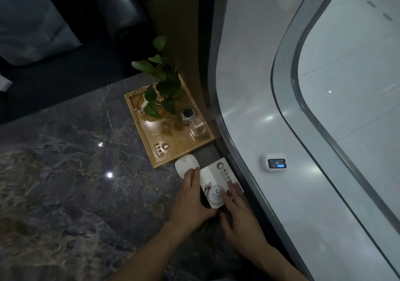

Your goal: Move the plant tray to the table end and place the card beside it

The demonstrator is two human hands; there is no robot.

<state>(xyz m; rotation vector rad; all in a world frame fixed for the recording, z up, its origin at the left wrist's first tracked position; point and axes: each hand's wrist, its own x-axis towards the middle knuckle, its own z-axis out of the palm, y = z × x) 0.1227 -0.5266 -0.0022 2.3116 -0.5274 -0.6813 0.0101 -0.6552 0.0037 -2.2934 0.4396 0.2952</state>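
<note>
1. head view: the tray [173, 138] with its plant [161, 86] sat at the table [65, 172] end by the wall.
2. the left hand [190, 203] and right hand [238, 218] lay flat and open, pressing the card [213, 178] just beside the tray.
3. card step looked nearly done; next, lift both hands off gently.

My tray [173, 148] sits at twelve o'clock on the table [65, 172], plant [160, 81] in it; the card [214, 181] lies just nearer me, at its five o'clock corner.

A hotel-like lounge: marble table [75, 151], dark sofa [54, 32], wall thermostat [276, 164]
</note>
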